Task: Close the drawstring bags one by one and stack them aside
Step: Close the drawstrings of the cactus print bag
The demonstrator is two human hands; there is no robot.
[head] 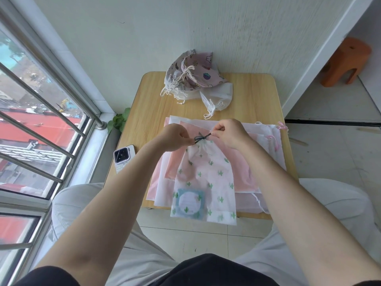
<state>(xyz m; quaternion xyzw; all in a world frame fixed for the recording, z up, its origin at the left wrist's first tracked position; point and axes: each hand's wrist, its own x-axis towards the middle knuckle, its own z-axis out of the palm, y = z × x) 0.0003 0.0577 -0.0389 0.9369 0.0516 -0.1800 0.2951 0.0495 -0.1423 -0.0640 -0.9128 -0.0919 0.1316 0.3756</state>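
A translucent white bag with green cactus print (206, 178) lies on top of a pile of flat pink and white bags (243, 159) on the wooden table (253, 96). Its neck is gathered tight, and a dark drawstring (201, 138) runs out of it to both sides. My left hand (175, 137) pinches the left end of the string. My right hand (228, 132) pinches the right end. A blue square card (188, 202) shows through the bag's lower left. A heap of closed bags (191, 77), pink printed and white, sits at the table's far edge.
A phone (123, 157) lies face down near the table's left edge, beside a window with metal bars. A small green plant (119, 120) stands at the table's left. An orange stool (346, 62) is on the floor to the far right. My knees flank the table.
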